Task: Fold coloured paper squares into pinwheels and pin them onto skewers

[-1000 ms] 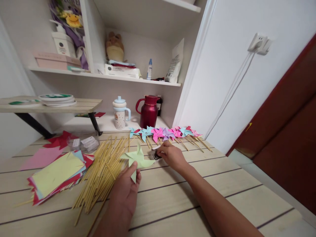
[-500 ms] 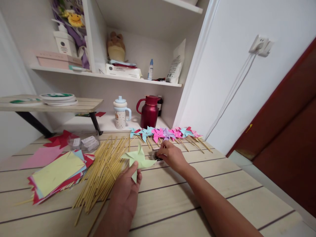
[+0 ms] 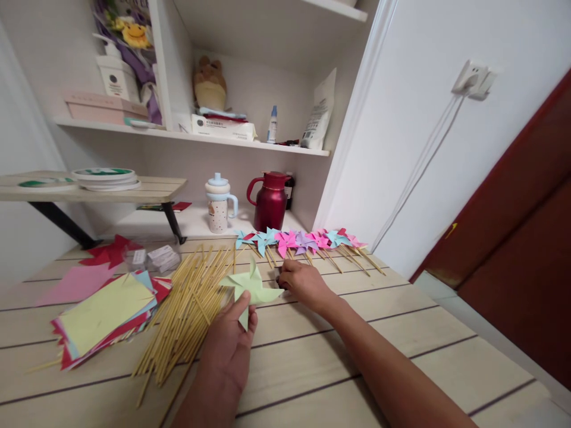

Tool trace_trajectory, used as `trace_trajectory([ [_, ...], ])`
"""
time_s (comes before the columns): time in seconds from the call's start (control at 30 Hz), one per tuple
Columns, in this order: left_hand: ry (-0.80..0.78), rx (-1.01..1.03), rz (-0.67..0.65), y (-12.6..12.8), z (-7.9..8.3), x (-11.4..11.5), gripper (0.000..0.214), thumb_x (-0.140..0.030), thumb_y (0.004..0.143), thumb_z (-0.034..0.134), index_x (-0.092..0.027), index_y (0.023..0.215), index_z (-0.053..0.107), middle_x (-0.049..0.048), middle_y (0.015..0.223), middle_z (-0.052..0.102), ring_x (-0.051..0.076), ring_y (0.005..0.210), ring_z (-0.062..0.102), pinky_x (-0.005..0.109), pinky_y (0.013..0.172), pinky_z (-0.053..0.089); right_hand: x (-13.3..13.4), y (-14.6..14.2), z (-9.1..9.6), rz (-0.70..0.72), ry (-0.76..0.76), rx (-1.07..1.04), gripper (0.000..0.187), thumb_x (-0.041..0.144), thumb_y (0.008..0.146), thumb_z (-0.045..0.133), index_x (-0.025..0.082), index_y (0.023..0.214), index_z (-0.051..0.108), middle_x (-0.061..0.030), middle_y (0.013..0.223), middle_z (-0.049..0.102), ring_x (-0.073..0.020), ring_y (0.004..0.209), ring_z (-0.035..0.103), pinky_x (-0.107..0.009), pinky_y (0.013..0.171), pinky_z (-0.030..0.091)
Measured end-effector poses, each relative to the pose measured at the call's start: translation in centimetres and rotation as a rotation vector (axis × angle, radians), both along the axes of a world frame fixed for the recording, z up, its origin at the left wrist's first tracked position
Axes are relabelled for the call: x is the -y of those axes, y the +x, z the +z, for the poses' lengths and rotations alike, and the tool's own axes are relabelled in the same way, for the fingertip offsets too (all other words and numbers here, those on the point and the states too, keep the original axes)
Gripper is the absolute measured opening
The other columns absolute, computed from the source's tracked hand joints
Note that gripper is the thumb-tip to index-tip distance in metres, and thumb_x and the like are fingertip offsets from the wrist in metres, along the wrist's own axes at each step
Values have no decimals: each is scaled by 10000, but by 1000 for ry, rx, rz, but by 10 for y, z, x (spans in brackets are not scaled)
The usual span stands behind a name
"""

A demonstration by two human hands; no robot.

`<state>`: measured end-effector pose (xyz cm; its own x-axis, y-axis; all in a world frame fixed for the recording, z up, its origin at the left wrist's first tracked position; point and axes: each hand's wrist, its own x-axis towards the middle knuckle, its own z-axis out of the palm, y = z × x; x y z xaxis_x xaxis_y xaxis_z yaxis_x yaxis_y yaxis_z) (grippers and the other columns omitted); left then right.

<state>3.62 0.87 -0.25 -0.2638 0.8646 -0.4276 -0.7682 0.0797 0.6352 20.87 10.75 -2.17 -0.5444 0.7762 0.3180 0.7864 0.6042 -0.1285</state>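
A pale green paper pinwheel [image 3: 250, 284] is pinched between the thumb and fingers of my left hand [image 3: 234, 333], above the table. To its right, my right hand [image 3: 307, 285] reaches low over the table with its fingers curled down and together. It covers a small dark-filled container, of which almost nothing shows, and what its fingertips grip is hidden. Just beyond that hand lies a row of finished pinwheels on sticks, among them a pink pinwheel [image 3: 286, 242] and a purple pinwheel [image 3: 306, 242]. A heap of thin wooden sticks [image 3: 187, 309] lies to the left of my left hand.
On the left lie stacked coloured paper sheets [image 3: 104, 312], a pink sheet [image 3: 78, 284], red paper pieces [image 3: 111, 251] and a clear box [image 3: 163, 258]. A small raised stand [image 3: 160, 189] is behind them. A cup [image 3: 218, 205] and a red jug [image 3: 270, 202] stand at the back.
My right hand has lowered and shifted slightly left, its fingers now covering the small container that showed before. My left hand and the green pinwheel have hardly moved.
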Motion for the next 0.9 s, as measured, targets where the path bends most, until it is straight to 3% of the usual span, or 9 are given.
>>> trace_trajectory([
  [0.43, -13, 9, 19, 0, 1, -1, 192, 17, 788, 658, -166, 842, 680, -4, 873, 682, 24, 570, 596, 123, 497, 500, -3, 15, 1, -27, -38, -316, 177, 116, 870, 566, 187, 804, 713, -39, 880, 625, -155, 803, 601, -254, 717, 470],
  [0.73, -10, 2, 12, 0, 3, 0, 183, 14, 798, 646, -167, 773, 661, -11, 809, 663, 34, 573, 599, 126, 506, 506, 4, 15, 2, -109, -1, -123, 156, 140, 817, 655, 242, 800, 772, -29, 906, 670, -158, 797, 608, -241, 634, 387],
  [0.9, 0, 1, 8, 0, 2, 1, 187, 11, 799, 644, -172, 824, 675, -3, 862, 672, 30, 593, 599, 126, 516, 508, 2, 8, 3, -97, 2, 5, 156, 138, 813, 643, 209, 745, 764, -56, 876, 679, -167, 775, 599, -250, 566, 324],
])
